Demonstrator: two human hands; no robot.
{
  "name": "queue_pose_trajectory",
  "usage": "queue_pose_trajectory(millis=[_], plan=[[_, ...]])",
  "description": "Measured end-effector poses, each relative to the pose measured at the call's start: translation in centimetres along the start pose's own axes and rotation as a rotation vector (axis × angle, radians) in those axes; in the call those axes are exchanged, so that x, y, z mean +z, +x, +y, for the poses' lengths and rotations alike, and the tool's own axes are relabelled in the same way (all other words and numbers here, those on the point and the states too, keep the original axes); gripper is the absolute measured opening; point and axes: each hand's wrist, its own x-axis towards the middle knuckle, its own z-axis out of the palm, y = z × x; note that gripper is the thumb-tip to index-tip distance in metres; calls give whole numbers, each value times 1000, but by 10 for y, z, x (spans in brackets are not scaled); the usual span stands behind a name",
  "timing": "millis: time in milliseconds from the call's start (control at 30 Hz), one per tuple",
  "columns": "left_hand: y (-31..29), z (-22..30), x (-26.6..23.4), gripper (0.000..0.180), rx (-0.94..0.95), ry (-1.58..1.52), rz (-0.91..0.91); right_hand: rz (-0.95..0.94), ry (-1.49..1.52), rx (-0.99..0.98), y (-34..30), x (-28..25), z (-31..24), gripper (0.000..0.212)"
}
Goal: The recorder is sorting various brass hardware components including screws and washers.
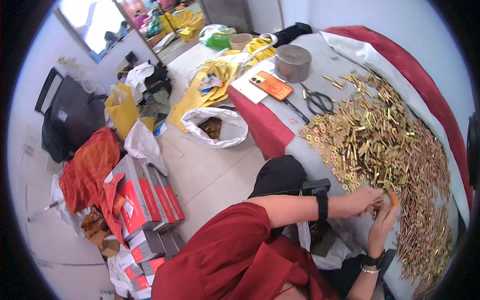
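My left hand, its forearm banded by a black strap, is pinched closed at the near edge of a heap of brass-coloured metal parts. Against its fingertips is my right hand, with bent fingers and an orange covering on one fingertip. Whatever small thing lies between the fingers is too hidden to name. Ring-shaped washers lie just beyond my left hand. Long, thin, copper-toned metal pieces spread to the right of my hands. Below them a white sack hangs open with dark contents.
Scissors, an orange phone and a round metal tin sit on the grey-covered table. An open white sack with metal pieces stands on the floor. Red-and-grey boxes are stacked at left.
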Motion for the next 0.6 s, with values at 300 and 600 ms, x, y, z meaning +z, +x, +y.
queue_pose_trajectory(millis=[300,600], plan=[[-6,7,-28,38,-203,-286,48,55,1125,492,25,9,10,43],[-4,-7,2,30,-332,-328,-61,74,1039,423,6,12,9,49]])
